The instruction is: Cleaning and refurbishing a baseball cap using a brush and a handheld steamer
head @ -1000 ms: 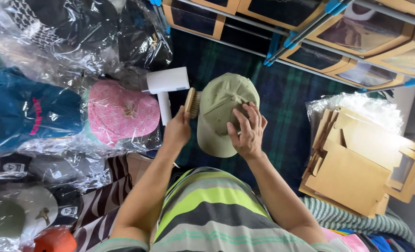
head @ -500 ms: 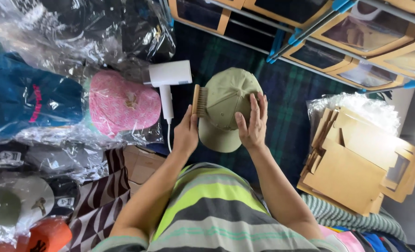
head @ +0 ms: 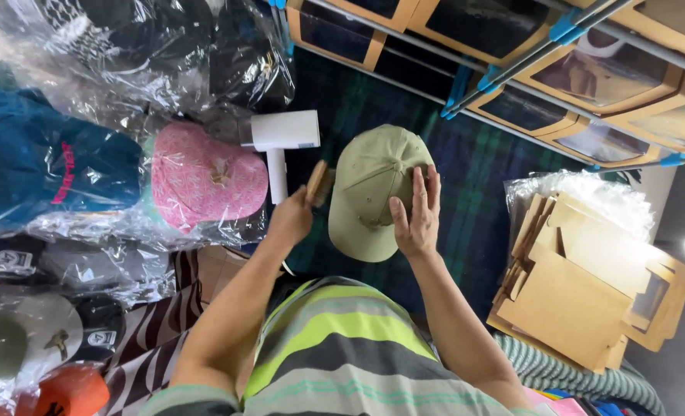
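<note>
The green cap (head: 373,192) lies on the dark checked floor cloth (head: 481,162), in the middle of it, just in front of the person. The right hand (head: 416,216) lies flat on the cap with its fingers spread, holding it down. A moment ago those fingers were curled more over the cap; now they are straight and wide. The left hand (head: 290,219) is closed around a small wooden brush (head: 318,183). The brush touches the left side of the cap, much as it did before, only a bit lower. So the cap looks held steady for brushing, I think.

A white hair dryer (head: 281,146) lies just beside the brush, so the left side is tight. Past it sit a pink cap in a clear bag (head: 204,185) and more bagged caps at the left edge of the cloth. Flat brown boxes (head: 581,285) are stacked at the right edge, well apart from the cap. Box shelves (head: 589,77) close the far edge. The most open room is on the cloth to the right of the cap.
</note>
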